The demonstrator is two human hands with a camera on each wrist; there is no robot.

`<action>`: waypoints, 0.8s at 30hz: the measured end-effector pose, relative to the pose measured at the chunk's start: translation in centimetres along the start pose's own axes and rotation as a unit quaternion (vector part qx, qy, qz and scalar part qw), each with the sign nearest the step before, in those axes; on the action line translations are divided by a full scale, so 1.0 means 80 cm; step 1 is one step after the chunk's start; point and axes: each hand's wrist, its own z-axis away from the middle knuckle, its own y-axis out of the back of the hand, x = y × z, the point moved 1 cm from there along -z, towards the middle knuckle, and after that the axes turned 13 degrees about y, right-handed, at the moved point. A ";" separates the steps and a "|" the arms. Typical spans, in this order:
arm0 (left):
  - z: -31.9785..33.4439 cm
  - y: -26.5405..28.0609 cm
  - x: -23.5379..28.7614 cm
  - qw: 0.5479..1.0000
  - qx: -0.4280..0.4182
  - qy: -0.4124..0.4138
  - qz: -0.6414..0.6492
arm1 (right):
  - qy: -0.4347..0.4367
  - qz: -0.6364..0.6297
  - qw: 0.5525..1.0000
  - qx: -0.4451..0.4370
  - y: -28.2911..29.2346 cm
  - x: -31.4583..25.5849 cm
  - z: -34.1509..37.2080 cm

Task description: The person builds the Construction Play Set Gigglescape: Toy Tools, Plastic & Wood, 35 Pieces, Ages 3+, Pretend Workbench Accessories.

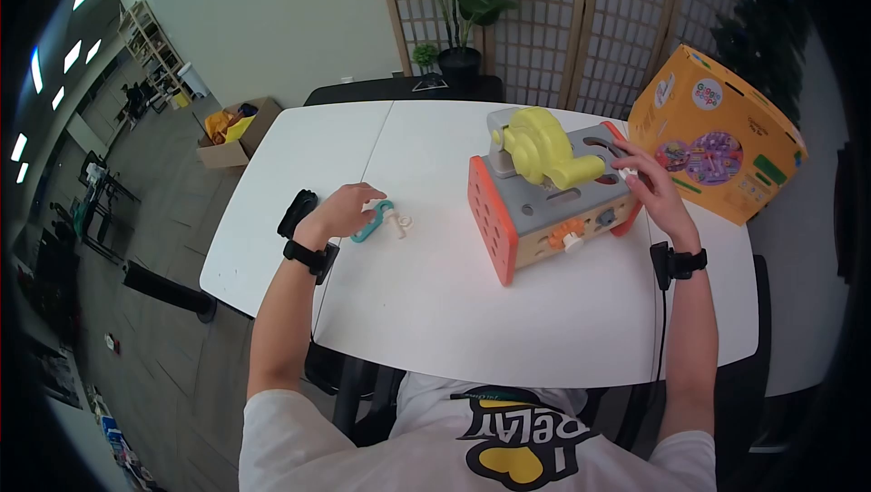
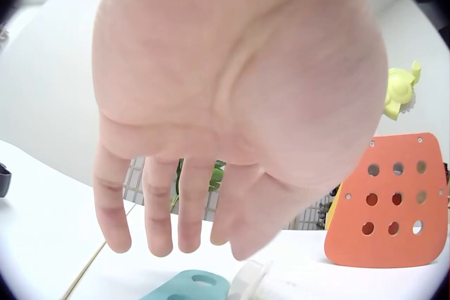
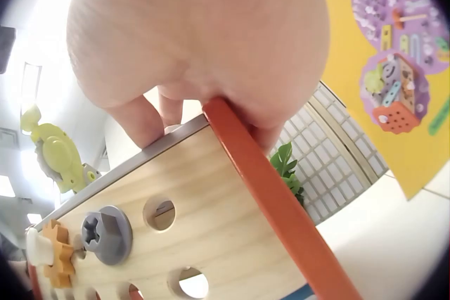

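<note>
White table point(image 1: 408, 310) with 2 seams, facing a folding screen point(image 1: 626, 2) and a potted plant point(image 1: 454, 2). Near its right-hand side stands a toy workbench point(image 1: 543, 217), with a yellow-green piece point(image 1: 535, 142) on its gray top. My left hand point(image 1: 343, 212) is loosely spread, palm down, above a teal piece point(image 1: 367, 231) and some pale pieces point(image 1: 396, 227). My right hand point(image 1: 662, 197) reaches over the orange end panel point(image 3: 274, 194), fingertips at a small white piece point(image 3: 171, 129); I cannot tell whether they pinch it.

A sideways pull there could drag the workbench and tip the yellow-green piece, which sits high. A careless left-hand sweep could scatter the small pieces, perhaps towards the table's left edge. The orange carton point(image 1: 640, 120) stands close beyond my right hand, cramping outward movement. White tabletop between the teal piece and the workbench gives my left hand room, as does the stretch towards my body.
</note>
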 end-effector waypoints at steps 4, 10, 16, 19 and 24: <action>0.005 -0.015 -0.004 0.997 0.002 -0.079 -0.020 | 0.015 -0.009 1.000 0.003 -0.001 0.006 0.000; 0.002 -0.027 -0.003 0.997 -0.014 -0.066 -0.040 | 0.025 -0.003 1.000 0.005 -0.001 0.010 0.001; 0.019 -0.009 0.022 0.995 0.024 -0.028 0.093 | 0.042 -0.007 0.999 0.012 -0.005 0.003 0.000; 0.027 -0.007 0.061 0.984 0.063 -0.012 0.166 | 0.028 -0.006 0.999 0.019 -0.008 -0.001 0.000; 0.028 -0.022 0.114 0.968 0.080 -0.023 0.237 | 0.031 -0.004 0.999 0.028 -0.010 0.002 0.002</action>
